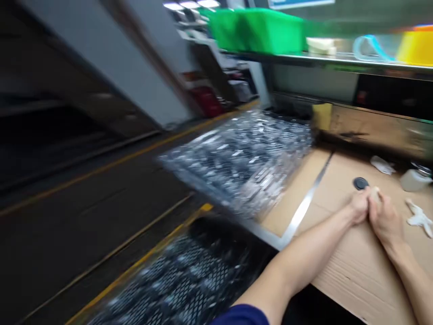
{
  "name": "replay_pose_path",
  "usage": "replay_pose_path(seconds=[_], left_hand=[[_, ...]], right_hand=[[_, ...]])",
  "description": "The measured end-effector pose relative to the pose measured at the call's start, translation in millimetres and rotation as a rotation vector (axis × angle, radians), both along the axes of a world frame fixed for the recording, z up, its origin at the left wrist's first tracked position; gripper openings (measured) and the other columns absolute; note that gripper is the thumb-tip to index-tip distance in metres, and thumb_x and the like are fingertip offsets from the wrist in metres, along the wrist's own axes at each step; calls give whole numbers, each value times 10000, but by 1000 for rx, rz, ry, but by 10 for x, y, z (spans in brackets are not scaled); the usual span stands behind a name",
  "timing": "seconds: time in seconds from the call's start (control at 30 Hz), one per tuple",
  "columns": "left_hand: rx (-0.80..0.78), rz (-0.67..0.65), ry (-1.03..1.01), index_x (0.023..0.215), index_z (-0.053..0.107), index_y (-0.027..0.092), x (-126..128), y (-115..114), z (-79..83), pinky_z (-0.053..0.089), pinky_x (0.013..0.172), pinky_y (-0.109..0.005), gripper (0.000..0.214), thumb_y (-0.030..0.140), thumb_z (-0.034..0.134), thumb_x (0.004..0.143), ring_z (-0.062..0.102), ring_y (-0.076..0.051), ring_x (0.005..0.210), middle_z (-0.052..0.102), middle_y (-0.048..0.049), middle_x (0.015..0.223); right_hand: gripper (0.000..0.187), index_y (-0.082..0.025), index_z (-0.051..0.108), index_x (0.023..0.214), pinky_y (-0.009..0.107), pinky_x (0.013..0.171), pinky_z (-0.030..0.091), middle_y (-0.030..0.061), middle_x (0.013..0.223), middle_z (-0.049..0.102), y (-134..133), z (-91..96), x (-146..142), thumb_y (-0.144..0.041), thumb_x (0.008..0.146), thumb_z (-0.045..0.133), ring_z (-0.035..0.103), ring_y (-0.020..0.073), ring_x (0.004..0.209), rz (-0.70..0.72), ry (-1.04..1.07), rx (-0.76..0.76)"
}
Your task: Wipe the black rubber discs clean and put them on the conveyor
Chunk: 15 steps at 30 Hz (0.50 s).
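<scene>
Pale small piece [375,194], blurred, pinched in the right hand [387,220] above cardboard [341,271] at scene right; left hand [360,206] close beside, its grip I cannot tell; a forward slip could knock the black disc [360,183] lying just beyond.

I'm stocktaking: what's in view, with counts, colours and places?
Cardboard: count unclear, brown, lower right
Shelf: one, dark, above cardboard
Bin: one, green, shelf
Pale item: one, whitish, shelf
Loop: one, blue, shelf
Tub: one, yellow, shelf right
Disc: one, black, on cardboard
Bottle: one, whitish, right edge
Scraps: two, white, near bottle
Strip: one, silver, along cardboard
Bundles: two, dark, left of cardboard
Floor lines: several, yellow, left
Lights: three, white, top
Clutter: several, blurred, background
Pale piece: one, whitish, at fingers
Left hand: one, bare, above cardboard
Right hand: one, bare, beside left
Sleeve: one, navy, bottom
</scene>
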<state>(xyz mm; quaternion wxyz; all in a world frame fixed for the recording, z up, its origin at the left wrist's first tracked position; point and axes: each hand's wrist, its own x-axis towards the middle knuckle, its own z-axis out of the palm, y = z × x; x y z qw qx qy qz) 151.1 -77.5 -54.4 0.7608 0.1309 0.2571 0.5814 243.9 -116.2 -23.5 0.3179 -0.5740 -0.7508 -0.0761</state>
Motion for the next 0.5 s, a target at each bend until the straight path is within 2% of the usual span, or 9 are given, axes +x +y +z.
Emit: replay_pose_path(seconds=[0.1, 0.17, 0.3, 0.4, 0.5], left_hand=[[40, -28, 11, 872, 709, 145, 1, 148, -107, 527, 910, -385, 317, 387, 545, 993, 721, -228, 891, 739, -125, 878], [44, -42, 21, 889, 696, 132, 4, 154, -110, 541, 820, -381, 334, 403, 532, 993, 699, -219, 778, 718, -108, 813], [7, -17, 39, 805, 666, 121, 11, 78, -20, 507, 724, -314, 320, 365, 563, 984, 617, -165, 623, 652, -60, 695], [10, -32, 31, 847, 684, 121, -5, 51, 33, 508, 757, -341, 316, 345, 526, 1005, 623, -172, 635, 664, -63, 720], [6, -24, 31, 866, 699, 112, -3, 45, 35, 511, 786, -348, 320, 373, 559, 988, 628, -177, 658, 670, -70, 733]], right_hand=[[581, -129, 598, 1333, 410, 659, 483, 201, 953, 709, 55, 24, -5, -565, 988, 428, 686, 346, 797, -189, -56, -3], [608, -117, 602, 1336, 412, 641, 472, 176, 838, 696, 16, 63, -5, -581, 983, 432, 677, 349, 738, -289, -100, -49], [649, -142, 596, 1359, 413, 602, 458, 132, 721, 656, -90, 122, -6, -629, 960, 440, 653, 348, 657, -315, -169, -155], [646, -145, 592, 1361, 414, 608, 460, 138, 731, 658, -75, 139, -14, -626, 968, 415, 648, 339, 659, -359, -134, -151], [631, -141, 592, 1353, 399, 600, 451, 127, 726, 651, -69, 119, -21, -609, 963, 428, 643, 329, 646, -305, -137, -151]])
